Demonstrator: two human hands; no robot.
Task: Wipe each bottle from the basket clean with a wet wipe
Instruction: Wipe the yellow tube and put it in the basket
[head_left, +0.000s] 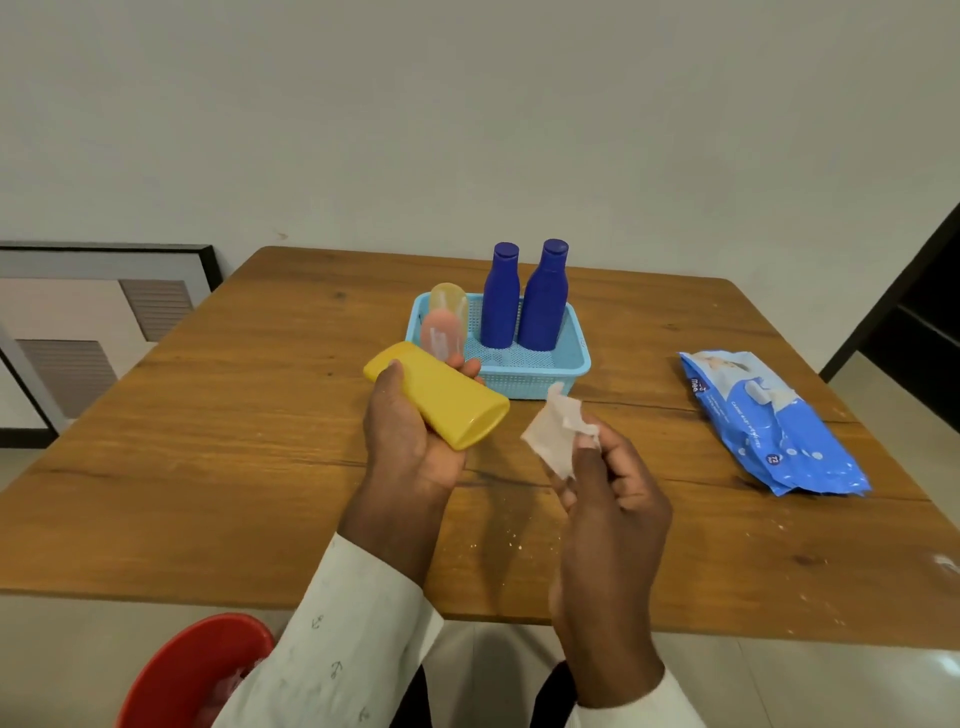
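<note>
Yellow flat plastic bottle (439, 402) is clamped in left hand (410, 441) above wooden table (208, 441), tilted so its side is exposed for wiping. White wet wipe (556, 436) is pinched between right hand (608, 499) fingertips, just beside it. 2 blue bottles (522, 296) are left upright in light-blue mesh basket (566, 364).

There is a single view, from a wide-angle camera worn on the person's head. It looks forward and down across the desk (218, 447) from its near edge toward the far edge and the wall (467, 114) behind. The left hand (410, 441) and right hand (608, 525) sit close to the lens, low in the middle. The basket (524, 374) lies farther out toward the far edge, the pack of wipes (769, 421) toward the right edge. Straight edges bow near the borders.
</note>
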